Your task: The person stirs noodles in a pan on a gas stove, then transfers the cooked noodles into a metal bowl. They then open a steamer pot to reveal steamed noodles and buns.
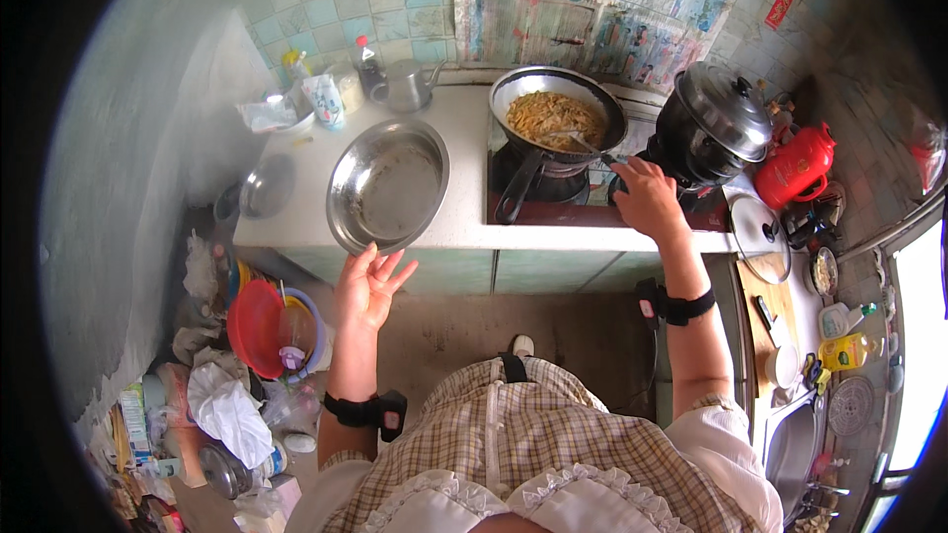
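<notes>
A shallow stainless-steel basin (392, 185) is by the counter's front edge, with thin residue on its bottom. My left hand (366, 289), palm up, has its thumb at the basin's near rim; the other fingers are spread below. My right hand (652, 196) grips the end of a metal spatula (585, 142), its blade in a wok (506, 92). Shredded yellow-brown food (555, 115) covers the wok's bottom. The wok sits over the left burner of a gas stove (607, 216), its black handle pointing toward me.
A lidded pot (711, 126) occupies the right burner, beside a red thermos jug (796, 166). A glass lid (759, 237) and a knife (766, 314) on a cutting board lie rightward. A kettle (406, 85) and bottle (369, 70) stand behind the basin. Plastic tubs (252, 329) crowd the left floor.
</notes>
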